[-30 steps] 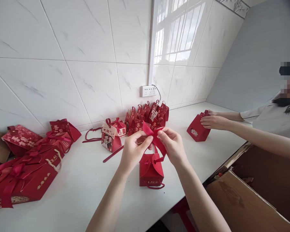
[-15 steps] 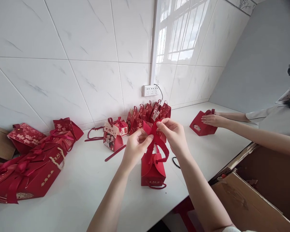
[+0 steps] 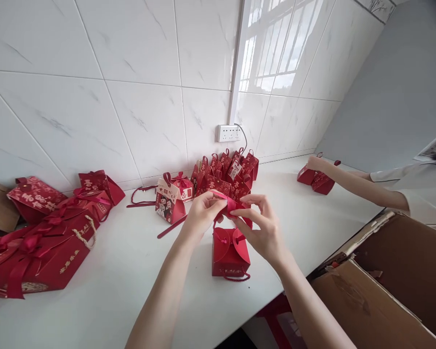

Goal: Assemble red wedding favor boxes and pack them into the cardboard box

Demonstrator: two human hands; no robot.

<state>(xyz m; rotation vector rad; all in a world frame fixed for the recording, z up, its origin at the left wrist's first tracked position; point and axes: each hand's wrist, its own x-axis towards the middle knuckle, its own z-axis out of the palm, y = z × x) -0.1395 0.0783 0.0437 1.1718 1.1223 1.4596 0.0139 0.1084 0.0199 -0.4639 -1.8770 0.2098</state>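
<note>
A small red gift box (image 3: 230, 254) with a rope handle stands upright on the white table. Red ribbon (image 3: 231, 204) rises from its top and is bent into a loop between my hands. My left hand (image 3: 205, 211) pinches the ribbon above the box's left side. On the other side, my right hand (image 3: 259, 225) has thumb and index finger closed on the ribbon, its other fingers curved outward. Both hands are above the box lid, and part of the ribbon is hidden behind the fingers.
Several red gift boxes (image 3: 218, 179) stand by the wall, and a cream-fronted box (image 3: 169, 198) sits nearer. Larger red boxes (image 3: 54, 252) lie at left. Cardboard cartons (image 3: 381, 295) border the table at right. A co-worker's hand (image 3: 314, 164) touches red boxes (image 3: 323, 182).
The ribbon ends, crossed before, are now folded into a loop, with my right hand slightly lower. The co-worker's box has moved farther back, and a second box shows beside it.
</note>
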